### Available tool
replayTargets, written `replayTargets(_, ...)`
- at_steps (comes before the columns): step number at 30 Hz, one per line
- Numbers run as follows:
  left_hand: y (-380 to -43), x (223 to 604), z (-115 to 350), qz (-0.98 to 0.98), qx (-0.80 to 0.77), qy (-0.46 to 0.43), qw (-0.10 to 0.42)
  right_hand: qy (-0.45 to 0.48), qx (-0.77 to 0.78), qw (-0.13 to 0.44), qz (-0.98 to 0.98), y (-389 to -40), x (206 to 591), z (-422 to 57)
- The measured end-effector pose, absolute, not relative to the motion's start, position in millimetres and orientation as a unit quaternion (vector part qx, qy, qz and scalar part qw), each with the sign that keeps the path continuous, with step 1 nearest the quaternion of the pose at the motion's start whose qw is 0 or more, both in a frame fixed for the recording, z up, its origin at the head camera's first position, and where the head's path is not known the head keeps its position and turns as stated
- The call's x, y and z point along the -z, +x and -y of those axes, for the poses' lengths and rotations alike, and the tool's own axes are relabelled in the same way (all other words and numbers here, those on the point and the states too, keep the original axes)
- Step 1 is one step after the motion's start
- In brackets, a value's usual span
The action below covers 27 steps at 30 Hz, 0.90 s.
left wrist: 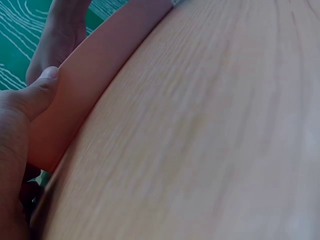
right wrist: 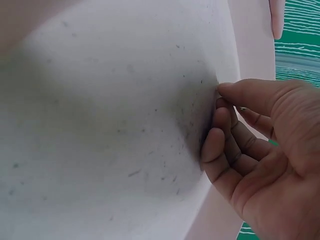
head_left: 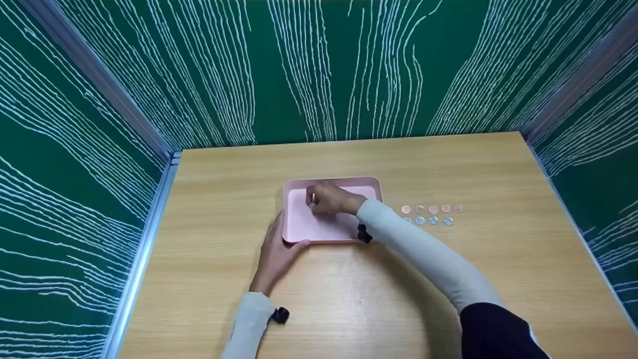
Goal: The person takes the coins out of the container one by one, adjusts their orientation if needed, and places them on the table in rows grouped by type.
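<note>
A shallow pink tray [head_left: 329,230] lies on the table. My left hand [head_left: 277,252] grips its near left corner, the thumb [left wrist: 42,92] against the front wall and rim and the other fingers along the left side. Over the tray floor, left of its middle, my right hand [head_left: 330,198] pinches a small silver coin [head_left: 312,205] between thumb and fingertips. In the right wrist view those fingertips [right wrist: 214,142] are curled down at the tray floor, and the coin is mostly hidden. No other coin shows in the tray, part of which the right arm covers.
Right of the tray lie a row of several copper coins [head_left: 432,210] and, nearer me, a row of several silver coins [head_left: 433,220], partly behind the right sleeve [head_left: 423,254]. The wooden table [head_left: 219,199] is bounded by green walls [head_left: 344,75] with white lines.
</note>
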<state>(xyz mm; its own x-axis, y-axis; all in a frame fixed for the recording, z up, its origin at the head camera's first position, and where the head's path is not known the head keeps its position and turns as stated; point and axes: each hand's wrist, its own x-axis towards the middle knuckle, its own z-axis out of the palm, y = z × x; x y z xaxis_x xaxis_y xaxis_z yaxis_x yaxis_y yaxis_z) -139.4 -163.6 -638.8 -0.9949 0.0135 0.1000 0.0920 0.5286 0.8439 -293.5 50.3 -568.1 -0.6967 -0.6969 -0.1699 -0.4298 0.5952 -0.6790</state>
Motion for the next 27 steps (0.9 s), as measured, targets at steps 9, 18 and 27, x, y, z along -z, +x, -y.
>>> replayTargets(9, -139, 638, 165, 0.874, 0.483, -0.027, 0.039, -0.281, 0.385, 0.219, -0.851, -287, 561, -72)
replayTargets(18, -140, 640, 167, 0.877, 0.477, -0.038, 0.047, -0.272, 0.41, 0.196, -0.848, -276, 551, -90)
replayTargets(27, -138, 640, 164, 0.875, 0.481, -0.035, 0.045, -0.252, 0.419, 0.175, -0.855, -265, 548, -114)
